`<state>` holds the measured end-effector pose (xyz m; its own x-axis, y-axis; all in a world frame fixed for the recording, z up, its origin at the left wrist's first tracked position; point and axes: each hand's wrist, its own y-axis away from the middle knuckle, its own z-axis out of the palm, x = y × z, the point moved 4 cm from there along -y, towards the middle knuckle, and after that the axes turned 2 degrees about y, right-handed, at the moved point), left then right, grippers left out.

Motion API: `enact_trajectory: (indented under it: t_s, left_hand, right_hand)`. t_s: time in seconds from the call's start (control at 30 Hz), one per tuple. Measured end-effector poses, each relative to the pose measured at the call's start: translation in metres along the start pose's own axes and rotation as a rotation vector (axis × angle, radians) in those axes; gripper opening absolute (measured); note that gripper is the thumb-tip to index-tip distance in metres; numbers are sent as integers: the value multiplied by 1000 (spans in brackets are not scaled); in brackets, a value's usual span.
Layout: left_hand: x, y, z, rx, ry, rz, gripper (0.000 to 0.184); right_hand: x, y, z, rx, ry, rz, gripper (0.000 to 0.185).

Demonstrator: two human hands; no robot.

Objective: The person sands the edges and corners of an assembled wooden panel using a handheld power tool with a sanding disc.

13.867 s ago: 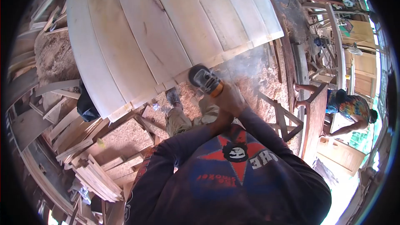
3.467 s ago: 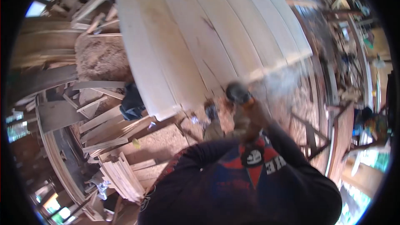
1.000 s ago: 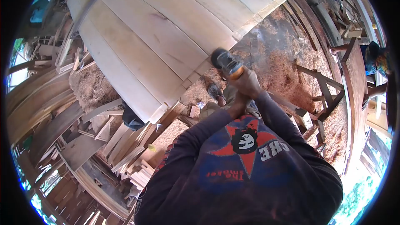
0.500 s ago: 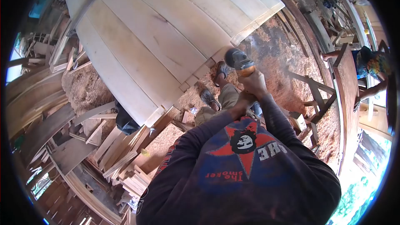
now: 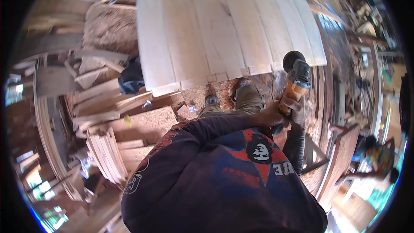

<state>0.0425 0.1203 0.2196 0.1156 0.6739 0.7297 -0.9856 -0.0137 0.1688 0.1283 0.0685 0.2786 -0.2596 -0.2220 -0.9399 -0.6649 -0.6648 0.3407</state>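
Both hands are closed around the body of a yellow-and-black angle grinder point(image 5: 297, 82) with a dark round disc. My right hand point(image 5: 296, 107) wraps its rear part. My left hand point(image 5: 271, 114) comes across from the left and grips at the grinder's back end, its fingers partly hidden. The disc lies over the near edge of a large pale wooden panel point(image 5: 207, 30), towards its right corner. Whether the disc touches the wood I cannot tell. The panel is made of several boards side by side, with an uneven, stepped near edge.
Wood shavings point(image 5: 146, 123) and offcuts point(image 5: 105, 155) cover the ground at left. A dark cloth or bag point(image 5: 131, 77) hangs by the panel's left corner. At right, another person point(image 5: 375, 159) is beside an upright brown board point(image 5: 340, 159). My feet stand below the panel's near edge.
The grinder has moved right along the panel's near edge, towards its right corner, with both hands still on it. My view has turned, so the panel appears straighter.
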Motion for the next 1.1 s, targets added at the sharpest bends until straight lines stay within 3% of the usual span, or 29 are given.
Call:
enact_trajectory:
  t_s: [0.07, 0.1, 0.17, 0.2, 0.23, 0.3, 0.33, 0.43, 0.5, 0.53, 0.6, 0.67, 0.73, 0.8, 0.87, 1.1]
  left_hand:
    - [-8, -7, -21, 99, -5, 241, 45]
    - [-12, -13, -35, 131, -98, 226, 48]
    - [20, -8, -47, 283, -216, 393, 42]
    - [34, -10, -51, 371, -476, 262, 43]
    - [43, -16, -54, 433, -749, 135, 44]
    - [35, -38, -60, 502, -628, 231, 61]
    - [47, -44, -51, 581, -802, 105, 77]
    - [60, -94, -24, 486, -944, -52, 78]
    - [56, -127, -5, 326, -1074, -123, 73]
    - [48, -143, 1, 295, -1089, -132, 73]
    - [24, -175, 16, 114, -1178, 0, 83]
    - [15, -203, 27, 32, -1085, -50, 87]
    - [12, -225, 39, -132, -882, -429, 88]
    - [21, -239, 49, -224, -851, -478, 83]
    - [15, -251, 46, -146, -1143, -242, 82]
    - [-20, -312, 23, -91, -1270, -329, 82]
  right_hand:
    - [-1, -24, 11, -97, 127, 7, 33]
    - [-1, -35, 13, -135, 240, 8, 34]
    - [9, -61, 8, -96, 440, -192, 33]
    - [6, -73, 5, -41, 507, -261, 32]
    - [-3, -79, 17, 1, 381, -205, 34]
    - [-10, -95, 23, 166, 168, -142, 41]
    - [-13, -102, 17, 279, 77, -184, 44]
    - [-21, -113, -39, 523, 15, -139, 40]
    - [-13, -115, -84, 433, -302, -12, 30]
    - [-4, -115, -108, 504, -292, -39, 30]
    - [10, -110, -156, 606, -476, -24, 33]
    - [24, -109, -191, 510, -809, -19, 36]
    - [28, -108, -210, 468, -1039, -57, 38]
    - [35, -110, -219, 498, -1066, -118, 37]
    - [46, -122, -223, 545, -1104, -129, 37]
    - [85, -178, -264, 583, -983, 34, 28]
